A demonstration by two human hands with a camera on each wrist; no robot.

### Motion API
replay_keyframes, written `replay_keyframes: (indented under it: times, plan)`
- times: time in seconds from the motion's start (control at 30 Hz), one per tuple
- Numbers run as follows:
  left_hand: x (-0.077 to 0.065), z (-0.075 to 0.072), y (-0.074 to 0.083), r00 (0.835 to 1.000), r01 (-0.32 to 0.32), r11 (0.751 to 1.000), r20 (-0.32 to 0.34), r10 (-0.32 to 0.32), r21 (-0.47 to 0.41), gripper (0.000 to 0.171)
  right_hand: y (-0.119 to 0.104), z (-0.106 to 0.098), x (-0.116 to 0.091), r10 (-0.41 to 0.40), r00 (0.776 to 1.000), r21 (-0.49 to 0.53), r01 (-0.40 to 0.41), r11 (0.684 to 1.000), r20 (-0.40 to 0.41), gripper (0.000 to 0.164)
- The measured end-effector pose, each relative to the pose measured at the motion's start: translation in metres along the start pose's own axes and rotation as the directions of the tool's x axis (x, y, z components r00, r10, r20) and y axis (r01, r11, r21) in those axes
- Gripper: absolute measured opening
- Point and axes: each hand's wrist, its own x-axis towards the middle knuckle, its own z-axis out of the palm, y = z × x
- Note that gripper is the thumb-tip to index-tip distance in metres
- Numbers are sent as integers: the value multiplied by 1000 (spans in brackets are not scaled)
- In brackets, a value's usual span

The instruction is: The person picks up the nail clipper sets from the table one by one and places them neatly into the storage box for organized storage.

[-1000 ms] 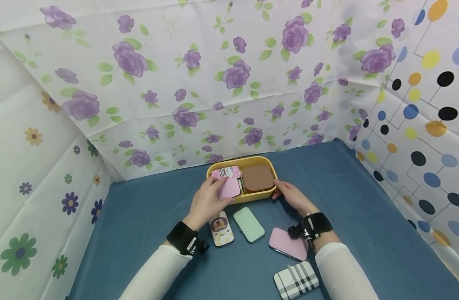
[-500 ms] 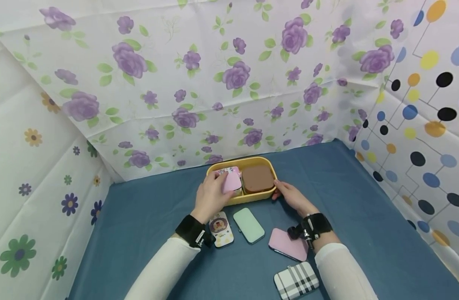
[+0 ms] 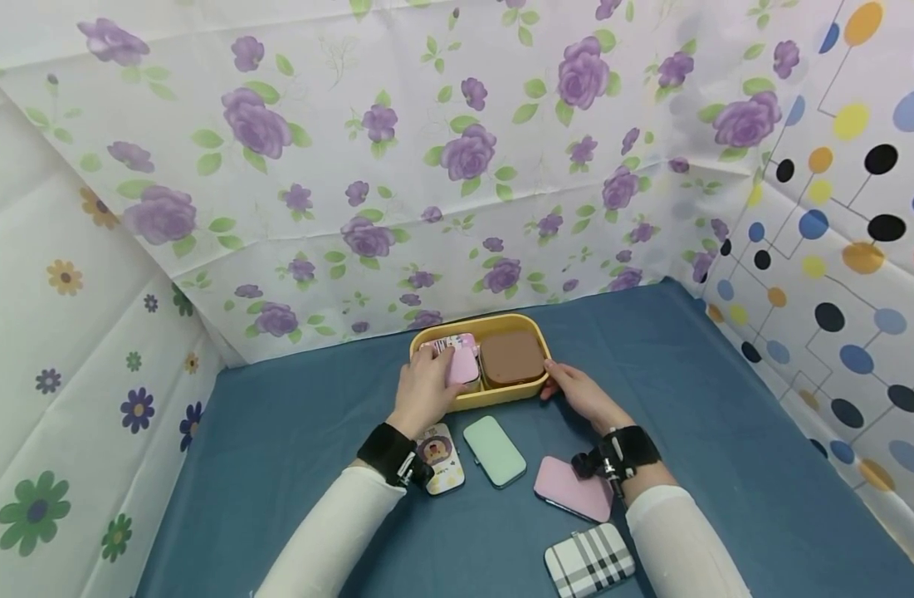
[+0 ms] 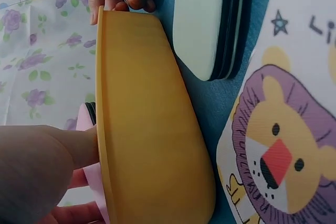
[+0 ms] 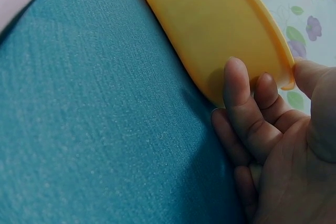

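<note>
White cloth printed with scattered daisies (image 3: pixel 38 415) hangs at the far left, beside the dark blue cloth (image 3: pixel 285 423) that covers the surface before me. Next along, a white sleeve and a black strap (image 3: pixel 385 453) lead to my left hand (image 3: pixel 421 389). Its thumb and fingers pinch a small pale pink rounded case (image 3: pixel 466 364), which is in the left part of a yellow oblong tray with rounded ends (image 4: pixel 147 119); in the left wrist view the case's edge shows above the rim, my thumb reaching over it. Behind that case, in the same part, lies a pink-and-white patterned case (image 3: pixel 464 340), partly hidden by my fingers.

Nearer me, a white flat case with a purple-maned lion drawing (image 3: pixel 443 469) lies partly under my left wrist. To its right, just in front of the tray, a mint-green rounded flat case (image 3: pixel 494 451) rests at a slant. A brown rounded-square box (image 3: pixel 512 357) fills the tray's right part. Further right, a flat pink case with a dark edge (image 3: pixel 561 483) lies beside my right wrist, and a black-and-white plaid case (image 3: pixel 589 561) sits nearer to me.

My right hand (image 3: pixel 579 394) grasps the tray's right end, thumb at the rim and fingers curled against the outer wall. White cloth with coloured dots (image 3: pixel 860 357) stands at the far right.
</note>
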Motion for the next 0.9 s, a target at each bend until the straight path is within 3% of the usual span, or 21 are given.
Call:
replay_keyframes:
  times: [0.37,0.5,0.9]
  plan:
    - [7,-1,1,996,4,1000,91,-4,2,61,1,0,0,-13,1000,6,13,1000,4,66]
    - [8,-1,2,995,8,1000,96,-10,21,61,1,0,0,-19,1000,5,19,1000,2,67]
    - [15,-3,-3,983,-67,993,178,48,100,57,2,-1,2,-3,1000,4,3,1000,10,66]
